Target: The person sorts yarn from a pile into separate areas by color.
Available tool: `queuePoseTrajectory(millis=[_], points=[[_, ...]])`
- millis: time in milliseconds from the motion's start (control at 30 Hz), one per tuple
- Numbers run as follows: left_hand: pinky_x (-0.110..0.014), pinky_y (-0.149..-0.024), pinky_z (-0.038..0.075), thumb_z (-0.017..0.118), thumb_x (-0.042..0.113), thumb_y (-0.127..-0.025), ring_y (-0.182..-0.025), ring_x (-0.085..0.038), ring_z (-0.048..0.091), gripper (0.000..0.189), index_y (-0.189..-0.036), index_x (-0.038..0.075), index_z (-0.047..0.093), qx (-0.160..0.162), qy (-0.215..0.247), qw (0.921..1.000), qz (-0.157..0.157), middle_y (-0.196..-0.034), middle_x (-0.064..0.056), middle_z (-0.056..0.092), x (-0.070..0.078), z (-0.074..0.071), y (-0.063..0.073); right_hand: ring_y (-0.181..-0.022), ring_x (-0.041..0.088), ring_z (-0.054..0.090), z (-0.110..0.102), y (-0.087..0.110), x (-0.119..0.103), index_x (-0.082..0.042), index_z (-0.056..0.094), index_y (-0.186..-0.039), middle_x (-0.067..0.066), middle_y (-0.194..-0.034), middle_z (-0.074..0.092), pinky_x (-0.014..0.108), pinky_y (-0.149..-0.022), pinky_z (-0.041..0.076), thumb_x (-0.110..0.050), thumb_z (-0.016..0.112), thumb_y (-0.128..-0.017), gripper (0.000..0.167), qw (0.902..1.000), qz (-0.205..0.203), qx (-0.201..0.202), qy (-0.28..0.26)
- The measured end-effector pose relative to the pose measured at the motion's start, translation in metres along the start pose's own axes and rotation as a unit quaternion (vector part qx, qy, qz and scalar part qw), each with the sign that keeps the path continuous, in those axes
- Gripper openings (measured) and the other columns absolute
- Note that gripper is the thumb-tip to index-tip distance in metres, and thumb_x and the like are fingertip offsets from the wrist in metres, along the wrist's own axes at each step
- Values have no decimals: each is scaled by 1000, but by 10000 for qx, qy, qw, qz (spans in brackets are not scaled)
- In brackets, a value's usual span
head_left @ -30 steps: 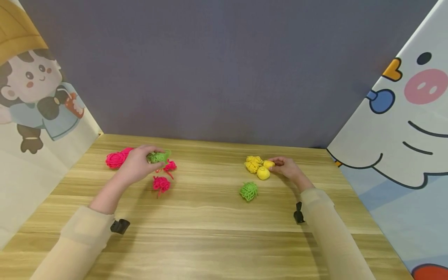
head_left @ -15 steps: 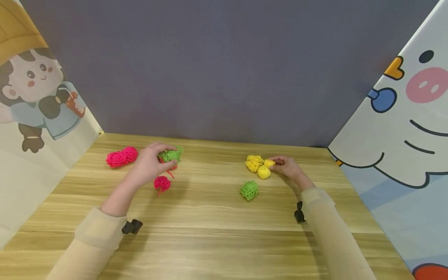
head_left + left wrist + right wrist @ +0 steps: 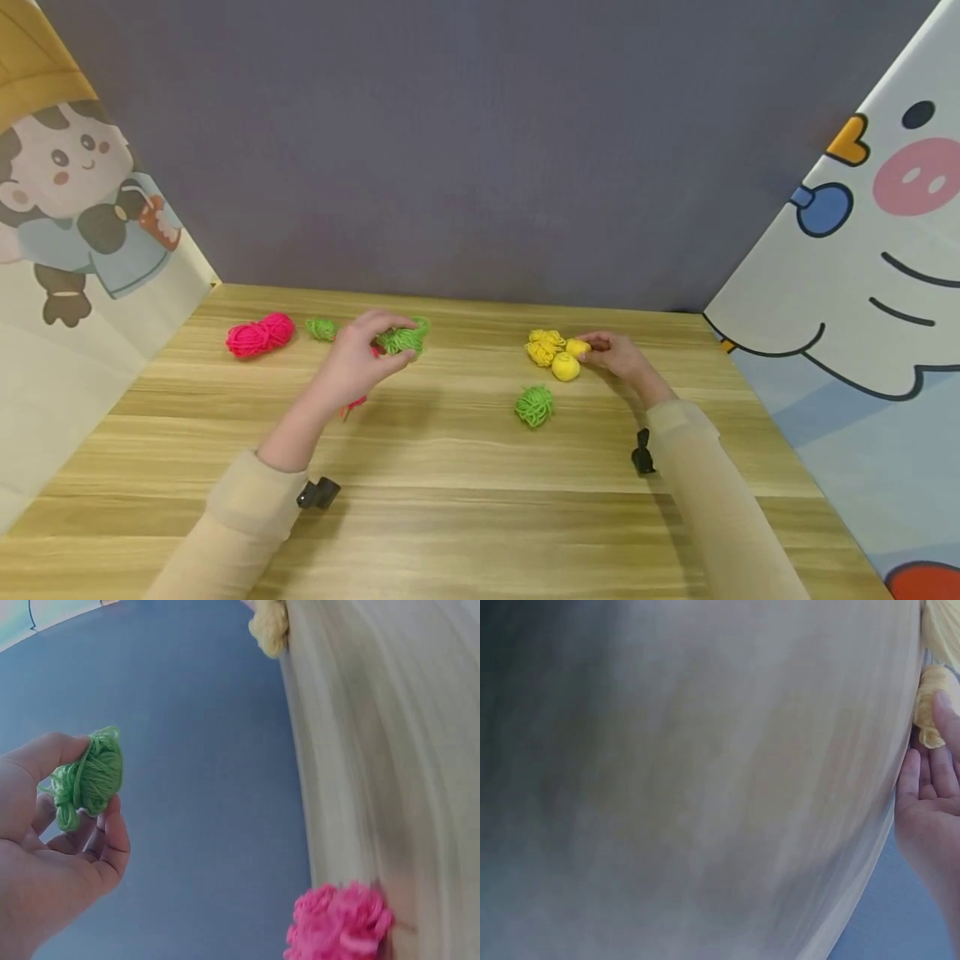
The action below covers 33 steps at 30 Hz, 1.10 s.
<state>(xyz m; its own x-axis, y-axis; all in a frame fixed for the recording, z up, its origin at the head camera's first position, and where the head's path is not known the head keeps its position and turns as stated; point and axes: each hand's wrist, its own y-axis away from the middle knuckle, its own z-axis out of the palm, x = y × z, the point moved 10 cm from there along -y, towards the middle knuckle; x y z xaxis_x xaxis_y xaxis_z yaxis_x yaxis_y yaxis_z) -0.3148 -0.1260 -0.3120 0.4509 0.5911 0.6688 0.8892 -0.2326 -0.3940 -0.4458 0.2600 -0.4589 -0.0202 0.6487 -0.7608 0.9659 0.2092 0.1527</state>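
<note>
Two hands, each holding yarn

Left hand (image 3: 356, 357): fingers curled, parted only by the green bundle (image 3: 402, 338) pinched between them and the thumb, raised off the counter (image 3: 465, 533). Pink yarn (image 3: 355, 406) behind these fingers, nearer the person, mostly hidden by the hand; small green tangle (image 3: 322, 329) and pink skein (image 3: 260, 335) to their left

Right hand (image 3: 618, 358): thumb and fingers gripping a yellow bundle (image 3: 577, 347); yellow ball (image 3: 566, 367) and looser yellow tangle (image 3: 544, 347) just left of the fingertips; green ball (image 3: 535, 406) nearer the person

Dark grey panel (image 3: 480, 150) stands behind wood-grain table (image 3: 480, 525), drink-holding cartoon figure (image 3: 105, 221) on left panel (image 3: 45, 400), pink-snouted cartoon (image 3: 847, 275) on right panel (image 3: 847, 467).
</note>
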Motion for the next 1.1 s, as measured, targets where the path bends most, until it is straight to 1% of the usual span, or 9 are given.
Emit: queuePoseTrajectory(millis=[67,267,333,467,633,800,1000,1100], points=[[-35,-70,51,76,17,-80,-86,-16,54,35,-114,16,66,31,95,9999,86,-116,-4,60,3,5,-1,-124,33,47,0,0,-1,-8,54,-130,19,-133,53,46,-102,42,-25,66,-89,46,10000,-15,-1,12],[-40,-72,52,77,15,-79,-85,-13,53,36,-113,15,66,71,302,9990,313,-113,-3,60,9,21,-6,-124,34,48,0,2,-4,-5,53,-130,20,-133,53,46,-102,42,-21,66,-89,45,9999,-94,-12,-99],[-39,-71,52,77,15,-79,-84,-13,53,35,-112,15,66,57,363,9986,392,-113,-3,60,12,27,-7,-124,34,48,1,2,-4,-5,53,-130,20,-133,53,45,-102,42,-22,65,-90,46,9999,-115,-17,-89],[-34,-70,53,77,13,-78,-84,-13,54,34,-110,14,66,-26,498,9973,545,-110,-3,61,18,41,-10,-125,34,47,1,2,-3,-5,53,-131,20,-133,52,45,-102,41,-23,65,-90,47,9999,-90,-35,-124],[-33,-70,54,78,15,-78,-85,-13,54,35,-111,13,66,-272,497,9962,661,-109,-3,61,24,62,-13,-126,34,46,0,1,-1,-5,53,-130,20,-134,52,46,-103,40,-22,66,-89,46,9999,-38,-24,-143],[-33,-71,55,78,18,-78,-86,-14,54,36,-112,13,65,-492,541,9955,610,-108,-3,61,27,82,-17,-125,34,46,1,0,-1,-5,53,-131,20,-134,52,46,-103,40,-23,65,-90,46,9999,-63,-23,-98],[-26,-71,53,77,21,-78,-87,-13,56,37,-112,15,65,-736,684,9944,312,-109,0,60,18,102,-21,-125,34,47,-1,1,-2,-5,54,-130,20,-133,53,46,-103,40,-23,66,-89,46,9999,-74,22,-70],[-27,-71,53,77,20,-78,-88,-13,56,37,-112,15,65,-884,737,9929,286,-108,1,61,15,111,-21,-125,34,47,0,1,-2,-5,54,-130,20,-133,53,46,-103,40,-22,66,-89,46,9999,-79,19,-96]])
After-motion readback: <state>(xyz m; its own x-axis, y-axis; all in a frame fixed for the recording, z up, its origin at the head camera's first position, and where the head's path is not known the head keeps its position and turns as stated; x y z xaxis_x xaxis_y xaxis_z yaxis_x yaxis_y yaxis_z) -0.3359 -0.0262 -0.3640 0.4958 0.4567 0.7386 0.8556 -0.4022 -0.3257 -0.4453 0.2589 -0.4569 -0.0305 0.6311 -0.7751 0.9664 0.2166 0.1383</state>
